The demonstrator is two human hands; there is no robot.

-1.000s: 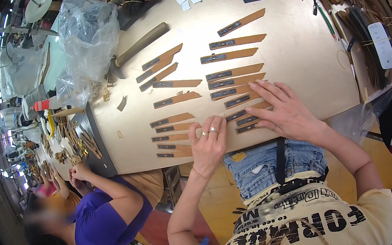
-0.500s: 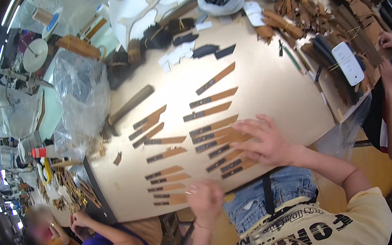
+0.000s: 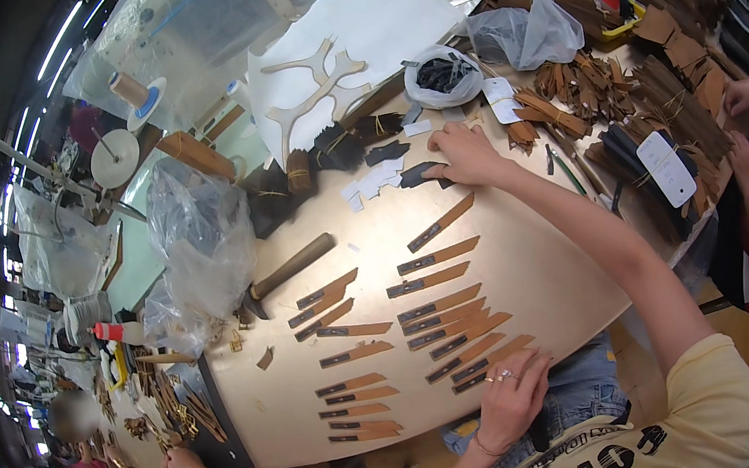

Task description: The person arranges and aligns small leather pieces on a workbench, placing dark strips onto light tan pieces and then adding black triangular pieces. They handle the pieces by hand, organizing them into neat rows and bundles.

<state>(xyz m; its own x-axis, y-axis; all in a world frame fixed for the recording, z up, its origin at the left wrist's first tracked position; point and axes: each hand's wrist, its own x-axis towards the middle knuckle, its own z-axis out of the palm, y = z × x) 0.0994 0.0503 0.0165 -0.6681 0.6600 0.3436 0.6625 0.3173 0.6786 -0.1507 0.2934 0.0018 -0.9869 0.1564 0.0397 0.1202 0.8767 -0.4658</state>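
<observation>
Dark leather pieces (image 3: 419, 173) lie at the far side of the round table (image 3: 553, 276), and one is best pinched cleanly off the pile without scattering the rest. The right hand (image 3: 464, 152) is curled over them, fingertips touching. The left hand (image 3: 510, 395) rests flat, open, on tan strips (image 3: 473, 354) at the near edge

Cluttered workshop, tan worktable (image 3: 553, 276), ceiling strip lights (image 3: 60, 39).
</observation>
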